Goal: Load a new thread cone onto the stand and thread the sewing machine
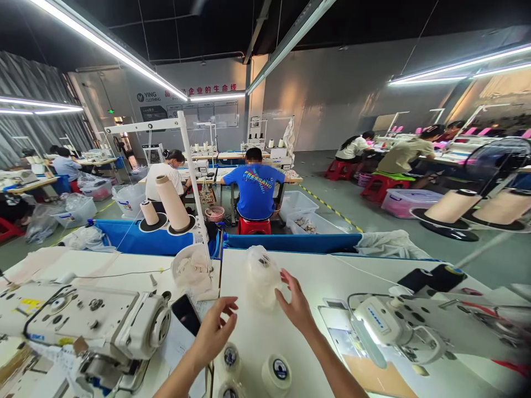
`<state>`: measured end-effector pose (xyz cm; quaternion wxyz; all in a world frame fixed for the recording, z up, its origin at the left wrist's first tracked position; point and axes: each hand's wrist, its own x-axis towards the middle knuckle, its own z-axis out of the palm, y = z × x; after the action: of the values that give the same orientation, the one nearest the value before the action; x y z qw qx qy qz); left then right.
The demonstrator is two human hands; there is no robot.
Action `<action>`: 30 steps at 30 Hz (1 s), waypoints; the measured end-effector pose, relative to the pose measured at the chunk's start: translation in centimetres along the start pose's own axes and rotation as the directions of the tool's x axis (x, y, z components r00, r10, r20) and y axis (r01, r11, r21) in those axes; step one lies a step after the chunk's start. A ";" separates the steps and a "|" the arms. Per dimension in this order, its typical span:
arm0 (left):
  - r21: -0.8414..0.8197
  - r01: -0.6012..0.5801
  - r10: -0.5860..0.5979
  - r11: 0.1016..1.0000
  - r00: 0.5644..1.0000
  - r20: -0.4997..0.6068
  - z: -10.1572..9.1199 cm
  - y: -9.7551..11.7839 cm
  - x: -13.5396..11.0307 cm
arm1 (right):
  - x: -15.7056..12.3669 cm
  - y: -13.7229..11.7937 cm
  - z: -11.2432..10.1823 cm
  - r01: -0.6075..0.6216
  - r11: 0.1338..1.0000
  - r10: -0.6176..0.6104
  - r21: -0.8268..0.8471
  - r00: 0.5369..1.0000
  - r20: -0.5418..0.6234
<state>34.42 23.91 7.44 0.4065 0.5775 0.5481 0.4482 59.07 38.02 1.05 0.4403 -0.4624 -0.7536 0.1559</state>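
A clear plastic bag (262,279) with a pale thread cone inside stands on the white table in front of me. My right hand (295,301) is at its right side, thumb and fingers apart; whether the fingertips touch the plastic I cannot tell. To the left of the bag, my left hand (218,330) hovers with bent, parted fingers and nothing in it. Below the hands stand pale thread cones, one (277,376) on the right and another (229,356) nearer the left hand. A dark phone (186,314) lies on papers beside my left hand.
Sewing machines stand at left (95,320) and right (398,326). A thread stand (185,149) holds beige cones. A white bowl of fabric scraps (176,271) sits behind the phone. Blue cloth troughs (290,243) line the far edge. Several people work at machines beyond.
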 end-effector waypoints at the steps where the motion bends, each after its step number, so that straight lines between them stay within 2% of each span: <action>1: 0.012 -0.033 0.033 0.999 0.999 -0.018 0.1 0.2 1.1 | 1.0 -1.0 -0.4 0.041 0.999 -0.040 0.007 0.997 -0.058; 3: 0.011 -0.081 0.081 0.997 0.994 -0.069 0.4 0.4 3.7 | 3.2 -3.1 -1.1 0.093 0.996 -0.094 -0.017 0.990 -0.105; 7: -0.015 -0.092 0.087 0.996 0.978 -0.187 1.4 0.3 9.5 | 6.7 -6.2 -1.0 0.131 0.985 -0.132 -0.113 0.991 -0.006; 10: -0.023 -0.074 0.067 0.997 0.970 -0.235 2.1 0.0 13.2 | 7.8 -7.0 -0.5 0.158 0.980 -0.151 -0.124 0.987 0.059; 13: -0.054 -0.040 0.027 0.998 0.974 -0.225 2.8 -0.5 15.4 | 8.0 -7.0 -0.6 0.186 0.977 -0.176 -0.105 0.979 0.102; 17: -0.108 -0.039 0.024 0.993 0.990 -0.137 3.6 -1.1 15.7 | 7.8 -6.5 -1.4 0.201 0.978 -0.192 -0.053 0.972 0.135; 23: -0.194 -0.095 0.082 0.976 0.994 -0.071 3.9 -1.3 13.6 | 7.7 -6.0 -1.9 0.150 0.989 -0.150 0.009 0.976 0.159; 26: -0.192 -0.109 0.096 0.975 0.993 -0.075 4.0 -1.1 13.1 | 7.8 -6.1 -1.9 0.129 0.991 -0.131 0.022 0.977 0.167; 30: -0.145 -0.132 0.113 0.981 0.985 -0.133 3.8 -0.8 13.0 | 7.7 -6.6 -2.2 0.148 0.989 -0.148 0.010 0.970 0.193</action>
<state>37.83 37.04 6.63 0.3862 0.5485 0.4995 0.5483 55.75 40.62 10.57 0.3745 -0.3888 -0.8255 0.1648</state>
